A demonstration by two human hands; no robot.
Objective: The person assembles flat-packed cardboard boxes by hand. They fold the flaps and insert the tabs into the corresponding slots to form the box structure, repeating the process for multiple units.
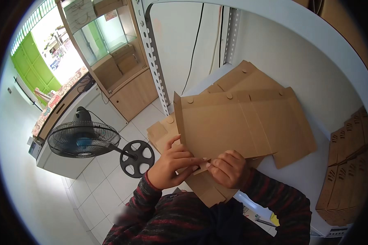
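A flat brown cardboard box blank (229, 124) is held up over the white table (302, 171), its flaps spread to the right. My left hand (173, 161) grips its lower left edge, thumb raised along the side. My right hand (229, 167) pinches a small flap at the bottom edge, fingers curled. Both hands meet at the same lower flap. More flat cardboard blanks (243, 77) lie on the table behind the held one.
A stack of folded cardboard boxes (349, 167) stands at the right. A black pedestal fan (84, 139) stands on the tiled floor at the left. A perforated metal shelf post (155, 61) rises nearby. A glass-and-wood display cabinet (114, 53) is farther back.
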